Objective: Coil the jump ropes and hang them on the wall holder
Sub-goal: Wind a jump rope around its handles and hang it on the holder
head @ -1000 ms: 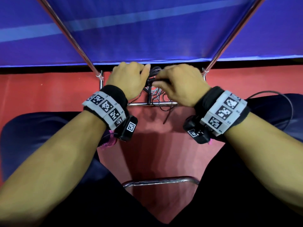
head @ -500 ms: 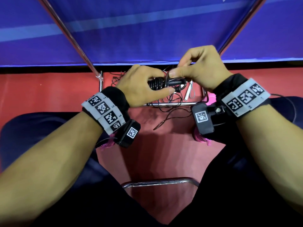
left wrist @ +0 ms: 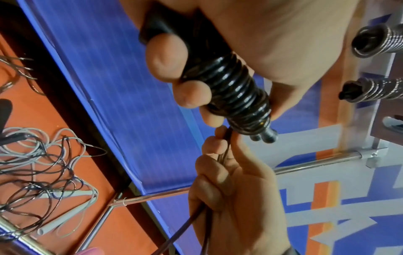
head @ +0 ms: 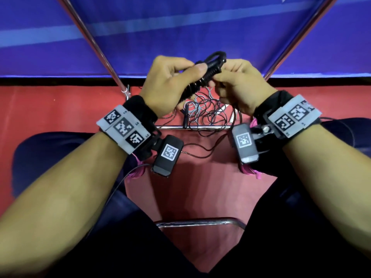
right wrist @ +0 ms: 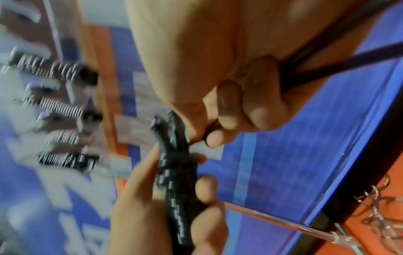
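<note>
Black cord, wound in tight turns round a pair of handles, makes up the jump rope bundle (left wrist: pixel 237 96) now in hand. The left-hand fingers (left wrist: pixel 165 57) are curled firmly round its upper part with the thumb laid over it, so the left hand (head: pixel 170 87) has full hold. The right-hand fingertips (left wrist: pixel 212 148) pinch the cord just below the last turn, close to the handle ends. The other fingers of the right hand (head: pixel 239 87) are folded over two free strands (left wrist: pixel 187 222) that run out past the wrist. The bundle is held in the air between both hands, in front of the blue panel (head: pixel 200 27) and clear of the floor. Assessment: winding of this rope is well advanced but not closed off, since free cord is left to take up or tuck. Below the hands a tangle of loose ropes (head: pixel 204 111), dark and grey, lies uncoiled on the red floor (head: pixel 60 109) beside a metal rail (head: pixel 200 127). Further out, the wall holder (left wrist: pixel 383 120) carries hung bundles (left wrist: pixel 375 91) on its pegs; four show in the right wrist view, though blurred. Judged status: several ropes hung, one in progress, more than one outstanding.
</note>
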`<state>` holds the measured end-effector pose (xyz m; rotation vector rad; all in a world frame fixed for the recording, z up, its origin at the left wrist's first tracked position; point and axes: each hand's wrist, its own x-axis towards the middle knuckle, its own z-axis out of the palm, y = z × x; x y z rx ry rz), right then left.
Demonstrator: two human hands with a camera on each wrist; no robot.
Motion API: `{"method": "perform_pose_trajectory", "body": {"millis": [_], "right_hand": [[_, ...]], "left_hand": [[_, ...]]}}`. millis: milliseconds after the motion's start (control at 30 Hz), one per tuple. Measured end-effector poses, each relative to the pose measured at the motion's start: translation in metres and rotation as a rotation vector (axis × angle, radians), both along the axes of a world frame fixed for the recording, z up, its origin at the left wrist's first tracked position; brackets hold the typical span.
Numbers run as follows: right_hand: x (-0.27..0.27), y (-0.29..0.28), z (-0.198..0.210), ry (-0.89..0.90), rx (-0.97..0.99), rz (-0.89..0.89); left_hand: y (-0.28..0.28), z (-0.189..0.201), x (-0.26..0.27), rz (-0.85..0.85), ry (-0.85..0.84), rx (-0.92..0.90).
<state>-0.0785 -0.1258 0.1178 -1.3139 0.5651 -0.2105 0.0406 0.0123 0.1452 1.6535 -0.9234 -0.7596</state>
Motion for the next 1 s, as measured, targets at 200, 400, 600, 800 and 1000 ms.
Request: {"method": "perform_pose_trajectory", "body": {"millis": [200, 400, 600, 800, 1000], "right_hand": [[0.003, 0.02, 0.01, 0.013, -0.325, -0.008], [0.005, 0.025, 0.005, 0.346, -0.5, -0.077], [0.012, 0.018, 0.003, 0.324, -0.369, -0.215], [0.017, 0.021, 0.002, 0.261, -0.248, -0.333], [0.019, 0.024, 0.001, 0.185, -0.047, -0.404]], "left_hand": [[-0.002, -0.011, 0.009, 0.145, -0.094, 0.062], [-0.011, -0.02, -0.003, 0.109, -0.333, 0.237], [-0.013, -0.019, -0.007, 0.034, -0.385, 0.166], [-0.011, -0.005, -0.002, 0.009, 0.404, 0.044], [-0.011, -0.005, 0.006, 0.019, 0.598, -0.007]]}}
